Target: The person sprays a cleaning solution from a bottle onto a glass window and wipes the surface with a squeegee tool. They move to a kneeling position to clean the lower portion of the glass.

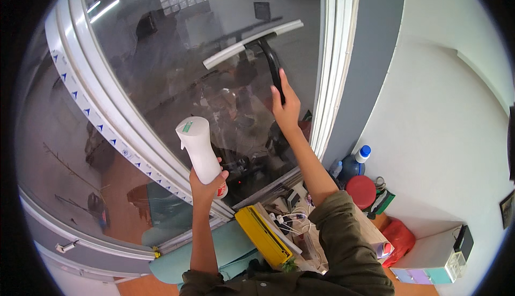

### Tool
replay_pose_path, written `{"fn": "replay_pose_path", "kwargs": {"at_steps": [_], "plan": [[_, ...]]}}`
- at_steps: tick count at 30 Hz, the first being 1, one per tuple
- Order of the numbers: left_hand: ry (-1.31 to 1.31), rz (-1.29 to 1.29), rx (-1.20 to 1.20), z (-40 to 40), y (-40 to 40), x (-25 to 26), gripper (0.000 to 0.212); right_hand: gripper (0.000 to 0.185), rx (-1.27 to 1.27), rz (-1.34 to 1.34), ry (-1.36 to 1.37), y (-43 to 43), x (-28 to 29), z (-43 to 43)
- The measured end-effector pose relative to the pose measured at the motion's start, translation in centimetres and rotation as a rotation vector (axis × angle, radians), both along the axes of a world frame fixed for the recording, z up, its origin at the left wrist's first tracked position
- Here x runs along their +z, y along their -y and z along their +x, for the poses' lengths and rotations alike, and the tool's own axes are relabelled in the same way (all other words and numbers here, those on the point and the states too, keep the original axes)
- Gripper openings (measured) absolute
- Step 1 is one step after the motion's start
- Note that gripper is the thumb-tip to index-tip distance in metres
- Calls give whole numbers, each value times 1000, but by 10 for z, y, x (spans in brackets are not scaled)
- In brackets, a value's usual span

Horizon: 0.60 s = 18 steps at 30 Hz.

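Note:
My left hand (207,183) is wrapped around a white plastic spray bottle (199,151), which I hold upright, slightly tilted, before the window's white frame. In my right hand (286,109) is the black handle of a window squeegee (253,43). The squeegee's long pale blade lies slantwise across the upper part of the dark window pane (161,83); whether it touches the glass all along cannot be told. Ceiling lights and a glass-block panel show in or through the pane.
Below the window stands a wooden table (364,225) with white cables (299,223) and a yellow case (263,235). A water jug (354,167), a red round lid or seat (361,192) and a red bag (398,241) are at right. A teal sofa (229,243) is below.

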<state>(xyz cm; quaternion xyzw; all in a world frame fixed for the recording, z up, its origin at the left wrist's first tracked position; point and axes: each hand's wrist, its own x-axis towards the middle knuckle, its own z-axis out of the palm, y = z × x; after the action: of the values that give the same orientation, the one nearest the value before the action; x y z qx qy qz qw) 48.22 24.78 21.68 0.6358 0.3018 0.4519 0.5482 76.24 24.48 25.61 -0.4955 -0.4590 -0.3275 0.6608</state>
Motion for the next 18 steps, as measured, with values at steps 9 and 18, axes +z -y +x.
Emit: {"fn": "replay_pose_path", "kwargs": {"at_steps": [9, 18], "plan": [[58, -21, 93, -36, -2, -2, 45, 45, 58, -104, -52, -49, -62, -54], [58, -10, 131, -66, -10, -16, 44, 48, 132, -672, -362, 19, -275, -86]]}}
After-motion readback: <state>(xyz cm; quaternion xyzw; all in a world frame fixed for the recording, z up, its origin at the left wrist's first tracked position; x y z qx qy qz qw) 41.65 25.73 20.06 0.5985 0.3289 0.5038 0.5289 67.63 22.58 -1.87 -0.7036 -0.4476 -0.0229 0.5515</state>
